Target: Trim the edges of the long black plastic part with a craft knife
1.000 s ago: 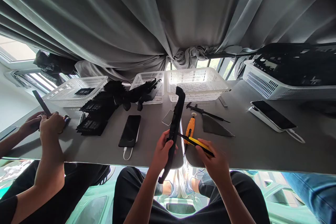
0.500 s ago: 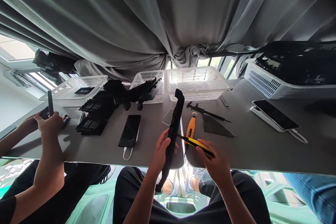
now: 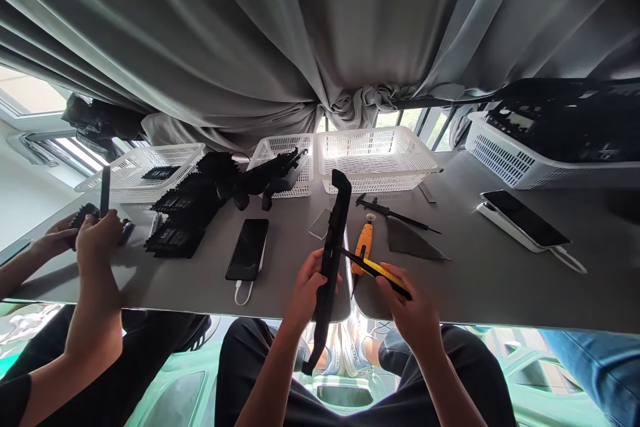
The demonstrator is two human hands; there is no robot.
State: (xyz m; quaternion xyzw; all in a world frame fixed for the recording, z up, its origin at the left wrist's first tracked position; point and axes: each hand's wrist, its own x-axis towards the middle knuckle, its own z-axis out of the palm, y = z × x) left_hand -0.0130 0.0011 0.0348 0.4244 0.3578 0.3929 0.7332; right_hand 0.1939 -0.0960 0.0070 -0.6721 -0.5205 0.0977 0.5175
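My left hand point(image 3: 306, 285) is closed around a long black plastic strip point(image 3: 332, 250) with bent ends, held upright and slightly tilted over the table's front edge. In my right hand point(image 3: 411, 307) is a yellow and black utility knife point(image 3: 379, 269), its tip at the right edge of the strip; whether it touches cannot be made out. Beneath the knife lies an orange handheld rotary tool point(image 3: 362, 248) with a round disc at its head. Behind it are a black caliper point(image 3: 399, 213) and a dark triangular sheet point(image 3: 414, 241).
White baskets point(image 3: 380, 177) line the back of the table, one at right heaped with black parts point(image 3: 565, 123). Black toothed pieces point(image 3: 185, 217) are piled at left. Two phones, one at left point(image 3: 247, 250) and one at right point(image 3: 525, 219), lie there. A co-worker's hands point(image 3: 97, 233) hold a black part.
The black strip has shifted slightly in my left hand, its lower end moving a little right and down. The knife tip has moved slightly up along the strip. The co-worker's hands have moved.
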